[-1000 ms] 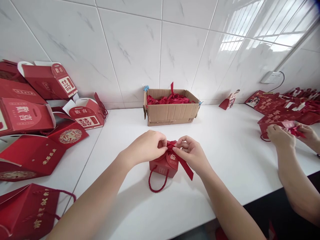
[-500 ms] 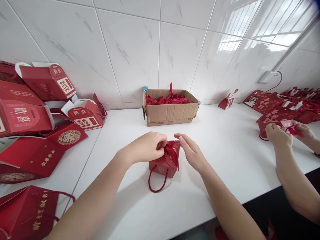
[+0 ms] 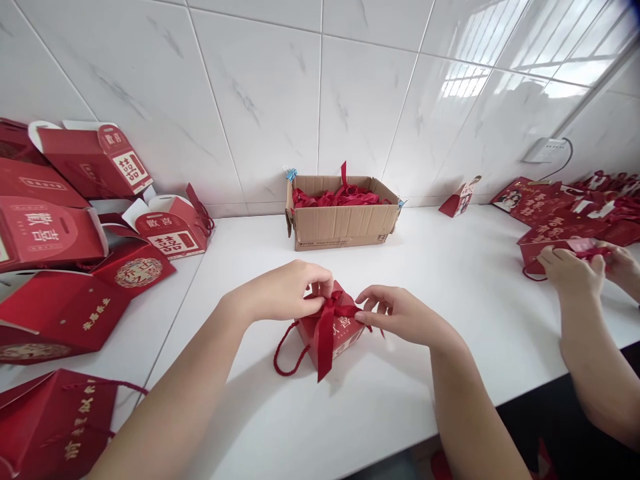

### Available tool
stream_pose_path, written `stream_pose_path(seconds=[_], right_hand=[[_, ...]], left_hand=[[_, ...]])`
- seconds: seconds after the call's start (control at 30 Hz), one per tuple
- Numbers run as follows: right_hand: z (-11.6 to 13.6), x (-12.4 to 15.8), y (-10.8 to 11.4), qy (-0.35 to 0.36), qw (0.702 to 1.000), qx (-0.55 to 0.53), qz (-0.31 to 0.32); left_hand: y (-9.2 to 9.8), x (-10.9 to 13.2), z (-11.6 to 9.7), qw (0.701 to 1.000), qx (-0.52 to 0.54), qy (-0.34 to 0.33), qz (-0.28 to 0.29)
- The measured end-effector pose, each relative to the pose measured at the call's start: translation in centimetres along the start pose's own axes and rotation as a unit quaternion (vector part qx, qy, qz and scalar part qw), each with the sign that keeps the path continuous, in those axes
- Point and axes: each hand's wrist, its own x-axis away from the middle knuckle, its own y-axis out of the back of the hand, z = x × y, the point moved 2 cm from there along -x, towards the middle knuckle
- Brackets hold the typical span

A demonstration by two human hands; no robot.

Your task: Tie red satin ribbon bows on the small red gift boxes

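Note:
On the white table in front of me stands a small red gift box (image 3: 345, 331) with pale printed characters. Its twisted rope handle (image 3: 277, 360) droops to the left. A red satin ribbon (image 3: 326, 337) is tied at the top of the box, and one tail hangs down its front. My left hand (image 3: 297, 290) is closed at the left side of the knot, thumb and fingers pinching the ribbon there. My right hand (image 3: 400, 312) pinches a part of the ribbon stretching right from the knot; its other fingers are curled.
A cardboard box (image 3: 345, 228) of red ribbons stands against the tiled wall. Several red gift boxes (image 3: 55, 233) are piled at the left. A small red box (image 3: 460, 198) stands at the back right. Another person's hands (image 3: 570, 270) work on a red box near red packaging (image 3: 543, 207).
The gift box has turned, so its printed side and ribbon tail face me more and the rope handle has swung left. My right hand has gone from flat beside the box to pinching the ribbon.

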Motion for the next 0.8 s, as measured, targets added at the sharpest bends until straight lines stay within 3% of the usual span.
stream_pose_path(seconds=[0.17,0.33,0.4,0.47,0.57,0.7,0.8], right_hand=[[-0.3,0.6,0.6,-0.019,1.000,-0.019,0.010],[0.2,1.3,1.3,0.024,0.998,-0.005,0.051],[0.5,1.2,1.7,0.048,0.998,0.030,0.030],[0.9,0.9,2.1,0.073,0.995,0.064,-0.033],[2.1,0.0,1.8,0.152,0.979,0.111,-0.081],[3.5,-1.5,-0.2,0.286,0.939,0.191,-0.027],[3.2,-2.2,-1.3,0.329,0.914,0.233,-0.039]], left_hand=[[0.0,-0.1,-0.3,0.999,0.033,-0.011,-0.007],[-0.4,-0.4,0.1,0.997,0.073,-0.007,-0.018],[-0.8,-0.3,0.4,0.996,0.080,-0.008,-0.042],[-1.4,0.0,0.6,0.994,0.083,-0.012,-0.075],[-2.6,0.9,0.8,0.988,0.081,-0.024,-0.129],[-3.9,1.9,1.1,0.976,0.059,-0.047,-0.205],[-4.5,2.4,1.4,0.966,0.044,-0.067,-0.247]])
